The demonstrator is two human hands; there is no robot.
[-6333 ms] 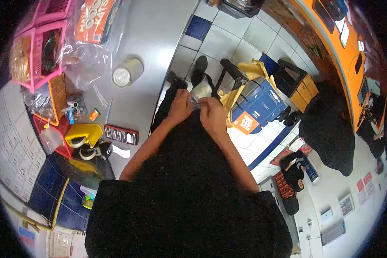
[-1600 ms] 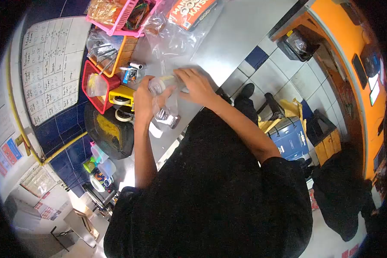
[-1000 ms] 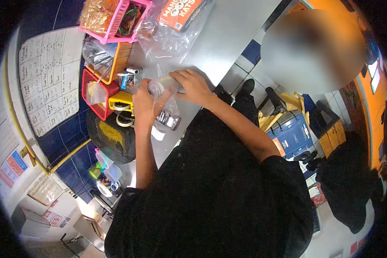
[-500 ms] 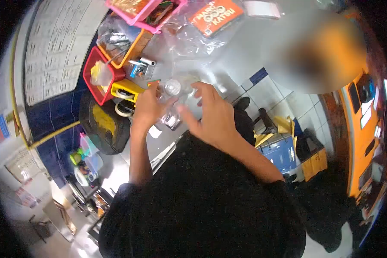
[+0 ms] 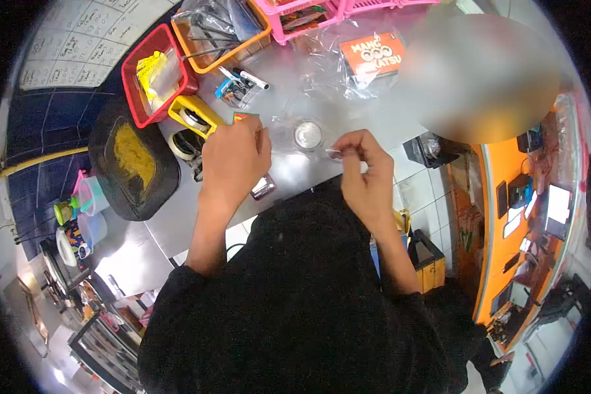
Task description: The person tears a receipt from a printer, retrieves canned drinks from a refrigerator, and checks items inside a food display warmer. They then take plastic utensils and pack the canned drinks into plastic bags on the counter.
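A round clear item (image 5: 307, 134), like a cup or lid seen from above, sits on the grey table between my hands. Thin clear plastic (image 5: 282, 134) lies around it. My left hand (image 5: 235, 157) is at its left with fingers curled inward; what they hold, if anything, is hidden. To its right, my right hand (image 5: 369, 180) pinches a thin, pale edge that looks like clear plastic. Beside my left hand stands a yellow tape dispenser (image 5: 207, 111) with a roll in it. A small dark, shiny object (image 5: 264, 187) lies under my left wrist's inner side.
A red basket (image 5: 136, 98), an orange basket (image 5: 240, 54) and a pink basket (image 5: 279, 29) line the far left. Pens (image 5: 253, 80) stand nearby. An orange printed box (image 5: 373, 56) lies in plastic. A black item with a yellow patch (image 5: 134, 161) is at left; a blurred person at upper right.
The view has shifted, bringing more of the table and baskets into sight. My hands have moved farther apart, and the fingers of both have closed from a spread pose.
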